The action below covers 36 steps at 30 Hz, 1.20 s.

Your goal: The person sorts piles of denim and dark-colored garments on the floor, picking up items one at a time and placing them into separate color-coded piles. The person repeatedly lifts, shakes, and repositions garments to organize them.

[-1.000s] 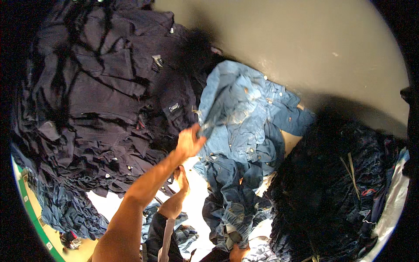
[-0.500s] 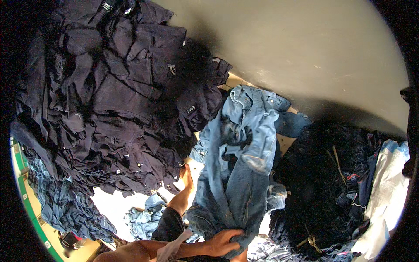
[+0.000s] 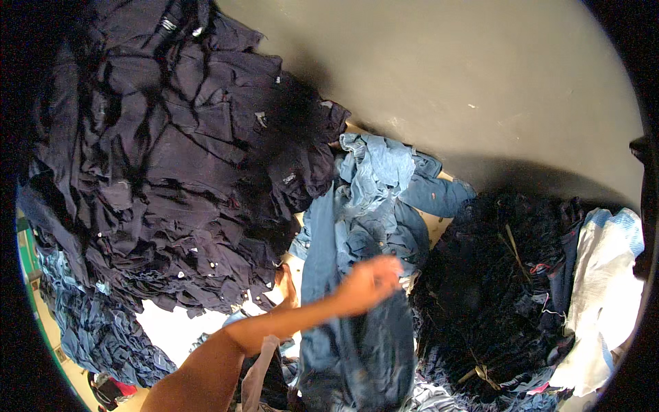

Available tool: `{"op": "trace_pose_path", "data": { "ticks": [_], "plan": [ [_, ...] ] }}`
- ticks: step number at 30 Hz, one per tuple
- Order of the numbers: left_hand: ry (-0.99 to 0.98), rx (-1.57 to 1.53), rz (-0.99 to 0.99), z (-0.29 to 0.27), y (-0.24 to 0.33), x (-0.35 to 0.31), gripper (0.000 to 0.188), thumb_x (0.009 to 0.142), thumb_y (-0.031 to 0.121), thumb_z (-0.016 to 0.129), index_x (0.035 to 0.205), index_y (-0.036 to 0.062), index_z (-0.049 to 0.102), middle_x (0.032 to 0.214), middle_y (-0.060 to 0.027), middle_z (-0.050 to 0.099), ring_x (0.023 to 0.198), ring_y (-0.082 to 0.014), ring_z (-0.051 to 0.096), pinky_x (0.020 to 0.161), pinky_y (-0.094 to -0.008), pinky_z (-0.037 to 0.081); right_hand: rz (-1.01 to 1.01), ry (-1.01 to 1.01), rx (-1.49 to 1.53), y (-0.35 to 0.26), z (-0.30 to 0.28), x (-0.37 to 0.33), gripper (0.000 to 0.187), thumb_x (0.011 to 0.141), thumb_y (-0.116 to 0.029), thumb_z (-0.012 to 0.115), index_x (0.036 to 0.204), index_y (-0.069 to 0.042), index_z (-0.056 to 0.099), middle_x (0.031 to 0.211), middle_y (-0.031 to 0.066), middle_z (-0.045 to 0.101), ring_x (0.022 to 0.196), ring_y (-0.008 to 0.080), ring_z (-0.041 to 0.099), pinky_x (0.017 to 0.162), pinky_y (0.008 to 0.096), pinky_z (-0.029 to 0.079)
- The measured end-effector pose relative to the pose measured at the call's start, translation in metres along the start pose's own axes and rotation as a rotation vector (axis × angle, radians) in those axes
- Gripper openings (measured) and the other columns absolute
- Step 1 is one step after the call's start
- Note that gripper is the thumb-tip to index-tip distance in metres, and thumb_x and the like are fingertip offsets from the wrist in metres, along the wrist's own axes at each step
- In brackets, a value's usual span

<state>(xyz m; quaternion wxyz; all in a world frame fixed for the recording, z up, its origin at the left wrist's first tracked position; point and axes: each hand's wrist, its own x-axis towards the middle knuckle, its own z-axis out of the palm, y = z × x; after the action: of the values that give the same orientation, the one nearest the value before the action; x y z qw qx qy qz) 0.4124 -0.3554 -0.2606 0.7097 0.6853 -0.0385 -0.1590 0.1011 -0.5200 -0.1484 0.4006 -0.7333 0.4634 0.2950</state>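
Observation:
My left hand is over the middle of a blue denim garment. The fingers look bent but are smeared by motion, so whether they grip the cloth does not show. The garment lies lengthwise in front of me, its near part fairly smooth and its upper part rumpled. Bunched on its far end is lighter blue denim. More blue denim sticks out to the right beneath it. My right hand is out of view.
A tall heap of dark garments fills the left. Blue denim is piled below it. To the right are a black, frayed-looking heap and white cloth. A grey surface spans the back. My bare foot rests beside the garment.
My left hand has left the garment's near end and moved up and away from me over its middle. The garment's near part lies smoother, and lighter denim now bunches at its far end.

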Motion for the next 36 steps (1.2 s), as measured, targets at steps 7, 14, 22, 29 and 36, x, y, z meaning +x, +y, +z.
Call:
{"op": "trace_pose_path", "data": {
  "ticks": [7,14,22,29,36],
  "plan": [
    [0.155,1.064,-0.667,-0.091,-0.211,0.149,0.066,0.085,0.050,0.060,0.129,0.0016,0.053,0.145,-0.0285,0.032,0.140,-0.0489,0.015,0.114,-0.0545,0.014,0.070,-0.001,-0.072,0.049,0.009,-0.018,0.048,0.066,-0.006,0.066,0.111,0.004,0.054,0.110,0.0146,0.058,0.099,0.0273,0.054,0.090,0.0423,0.042],
    [0.194,0.560,-0.496,-0.081,-0.104,0.040,0.050,0.095,0.045,0.047,0.109,-0.0015,0.060,0.091,-0.0193,0.066,0.081,-0.0300,0.062,0.074,-0.0418,0.046,0.179,0.036,0.190,0.063,-0.012,-0.011,0.050,0.063,-0.006,0.065,0.111,0.004,0.054,0.107,0.0136,0.059,0.098,0.0270,0.054,0.090,0.0421,0.041],
    [0.511,-0.800,-0.375,-0.066,0.232,-0.121,0.033,0.090,0.023,0.056,0.115,0.0010,0.060,0.110,-0.0107,0.066,0.100,-0.0215,0.063,0.092,-0.0362,0.047,0.260,-0.136,0.749,0.026,-0.062,0.041,0.037,0.056,-0.002,0.060,0.093,0.001,0.054,0.091,0.0102,0.059,0.081,0.0248,0.055,0.075,0.0392,0.045],
    [0.746,-0.850,-0.564,-0.093,0.298,-0.238,0.059,0.088,0.050,0.057,0.121,0.0016,0.057,0.121,-0.0181,0.061,0.106,-0.0325,0.061,0.097,-0.0448,0.047,-0.269,-0.282,0.566,-0.101,-0.071,-0.012,0.029,0.055,0.002,0.056,0.084,0.000,0.055,0.082,0.0058,0.052,0.078,0.0216,0.049,0.074,0.0337,0.040],
    [0.790,-0.115,-0.547,-0.046,0.251,-0.305,0.089,0.092,0.064,0.042,0.142,-0.0080,0.028,0.145,-0.0276,0.035,0.134,-0.0325,0.037,0.112,-0.0384,0.026,-0.603,-0.505,0.129,-0.141,-0.077,-0.144,0.024,0.060,-0.006,0.061,0.081,0.005,0.059,0.082,0.0095,0.061,0.078,0.0208,0.056,0.071,0.0334,0.045]
  ]
}}
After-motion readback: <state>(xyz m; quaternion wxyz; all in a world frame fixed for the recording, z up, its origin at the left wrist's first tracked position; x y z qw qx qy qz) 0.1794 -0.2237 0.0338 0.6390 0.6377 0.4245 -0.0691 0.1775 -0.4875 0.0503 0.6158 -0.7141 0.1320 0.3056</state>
